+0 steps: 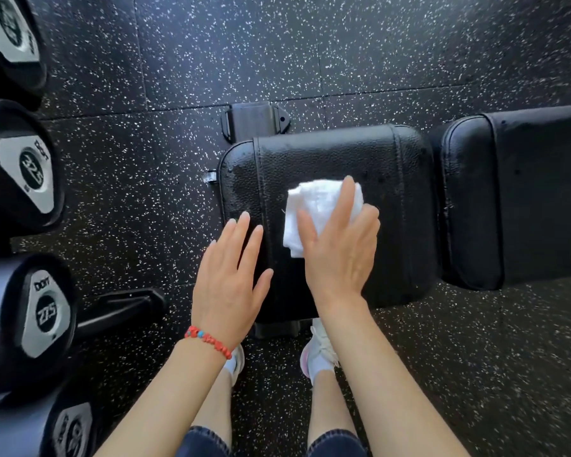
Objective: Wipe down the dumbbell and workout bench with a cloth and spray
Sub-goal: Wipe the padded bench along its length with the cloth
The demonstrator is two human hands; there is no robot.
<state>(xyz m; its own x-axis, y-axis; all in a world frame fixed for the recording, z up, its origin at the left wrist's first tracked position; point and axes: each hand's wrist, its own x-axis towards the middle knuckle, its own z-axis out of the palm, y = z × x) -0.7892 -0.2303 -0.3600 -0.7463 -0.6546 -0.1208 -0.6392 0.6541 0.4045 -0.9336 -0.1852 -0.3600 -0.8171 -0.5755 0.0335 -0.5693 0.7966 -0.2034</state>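
Note:
The black padded workout bench seat (330, 159) lies in the middle of the view, its surface dotted with small droplets. A folded white cloth (314, 202) lies on the seat. My right hand (340, 245) presses flat on the cloth with straight fingers. My left hand (231, 278), with a red bead bracelet at the wrist, lies flat with straight fingers over the seat's left near edge and holds nothing. The bench's back pad (521, 192) continues to the right. No spray bottle is in view.
Several black dumbbells (30, 173) with grey numbered end caps sit on a rack along the left edge. A rack foot (126, 308) juts toward the bench. The bench frame foot (254, 122) shows behind the seat. My feet in white shoes (320, 351) stand on speckled black rubber floor.

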